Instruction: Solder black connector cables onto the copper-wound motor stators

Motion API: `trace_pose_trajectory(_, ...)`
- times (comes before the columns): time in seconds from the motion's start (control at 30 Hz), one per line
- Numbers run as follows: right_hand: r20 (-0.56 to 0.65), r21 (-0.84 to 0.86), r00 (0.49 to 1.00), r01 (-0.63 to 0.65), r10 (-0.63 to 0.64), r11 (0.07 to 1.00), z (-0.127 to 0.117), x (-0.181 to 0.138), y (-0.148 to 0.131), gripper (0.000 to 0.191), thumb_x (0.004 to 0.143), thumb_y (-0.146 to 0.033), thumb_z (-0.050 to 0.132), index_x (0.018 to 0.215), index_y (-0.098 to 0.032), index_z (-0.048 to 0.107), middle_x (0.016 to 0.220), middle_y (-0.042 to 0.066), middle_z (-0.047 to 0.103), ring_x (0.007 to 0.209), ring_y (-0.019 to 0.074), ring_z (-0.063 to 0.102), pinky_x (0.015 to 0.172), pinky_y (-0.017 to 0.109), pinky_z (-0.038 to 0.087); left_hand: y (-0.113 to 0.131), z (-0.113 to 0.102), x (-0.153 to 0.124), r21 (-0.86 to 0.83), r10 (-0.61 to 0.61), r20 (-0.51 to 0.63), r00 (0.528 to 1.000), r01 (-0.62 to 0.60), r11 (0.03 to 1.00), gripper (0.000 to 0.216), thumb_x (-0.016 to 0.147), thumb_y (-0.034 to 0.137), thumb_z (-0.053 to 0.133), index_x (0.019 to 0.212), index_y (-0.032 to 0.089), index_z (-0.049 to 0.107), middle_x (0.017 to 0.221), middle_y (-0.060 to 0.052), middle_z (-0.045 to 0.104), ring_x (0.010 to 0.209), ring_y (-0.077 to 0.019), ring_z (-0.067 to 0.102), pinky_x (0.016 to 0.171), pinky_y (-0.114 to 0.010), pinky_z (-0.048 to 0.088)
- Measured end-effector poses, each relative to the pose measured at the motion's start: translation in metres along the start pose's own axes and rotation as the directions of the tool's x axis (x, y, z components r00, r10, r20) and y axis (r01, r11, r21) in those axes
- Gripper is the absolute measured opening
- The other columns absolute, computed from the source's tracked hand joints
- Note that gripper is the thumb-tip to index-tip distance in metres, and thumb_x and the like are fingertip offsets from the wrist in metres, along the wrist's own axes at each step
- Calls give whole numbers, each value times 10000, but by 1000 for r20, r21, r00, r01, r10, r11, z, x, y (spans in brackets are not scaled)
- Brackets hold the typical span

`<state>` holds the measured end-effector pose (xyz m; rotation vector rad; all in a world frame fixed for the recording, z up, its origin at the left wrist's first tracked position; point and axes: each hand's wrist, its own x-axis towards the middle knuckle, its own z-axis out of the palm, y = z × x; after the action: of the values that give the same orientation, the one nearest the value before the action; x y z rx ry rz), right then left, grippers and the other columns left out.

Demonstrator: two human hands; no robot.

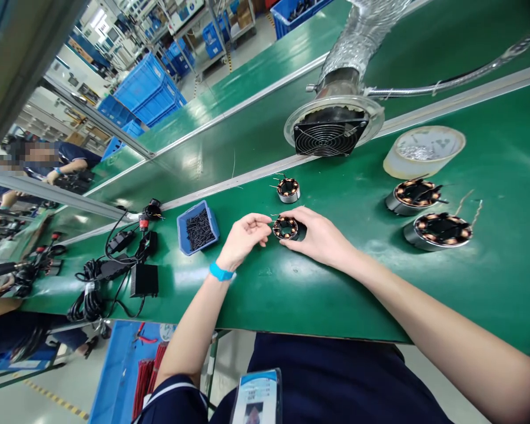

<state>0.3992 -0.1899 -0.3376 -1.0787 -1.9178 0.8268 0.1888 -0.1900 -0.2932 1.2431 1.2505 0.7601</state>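
Note:
A motor stator (285, 228) with copper windings stands on the green bench top in front of me. My right hand (320, 235) is wrapped around its right side, thumb toward me and fingers behind. At the stator's left edge, my left hand (248, 235) pinches with thumb and forefinger close to its thin wire ends; what lies between the fingertips is too small to make out. A second stator (288, 190) sits just behind, wires pointing left. Left of my left hand is a blue bin (179, 235) of short black tubes (199, 229).
Two larger stators (439, 231) and a white tub (397, 164) stand at the right. A fan (329, 134) on a foil duct (357, 35) hangs behind. Black cables and adapters (143, 280) lie left. Co-workers (66, 162) sit farther left. Blue crates (145, 88) are stacked beyond.

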Motion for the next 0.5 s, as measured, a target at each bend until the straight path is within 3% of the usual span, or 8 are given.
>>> trace_pose_trajectory(0.13,0,-19,1000,-18,18,1000,-8,4,7,485,798,-190,840,1233,-198,627,1226,93,659,1105,320,662,937,494,559,-21,10,-4,170,121,30,992,-124,978,723,652,346,927,1288,200,616,1208,-99,594,900,-142,628,761,-265,546)
trace_pose_trajectory(0.3,-23,-41,999,-23,22,999,-20,7,9,487,812,-158,845,1244,-170,620,1217,111,645,1111,304,649,972,476,546,-30,37,16,435,284,-23,958,-247,866,591,785,371,846,1308,221,617,1059,-55,588,828,-151,603,679,-270,508)
trace_pose_trajectory(0.4,-63,-91,997,-53,47,994,-26,6,7,481,826,-131,829,1254,-155,612,1209,114,630,1112,295,636,977,470,541,-29,49,28,575,401,-45,915,-304,759,432,864,334,773,1261,229,642,952,-27,580,782,-154,581,729,-294,509)
trace_pose_trajectory(0.5,-144,-116,985,-111,94,987,-30,2,8,453,827,-124,831,1232,-150,629,1159,101,629,1090,282,632,969,444,544,-28,48,32,645,483,-38,875,-348,680,372,890,364,742,1225,232,647,1019,-58,607,822,-192,602,791,-347,536)
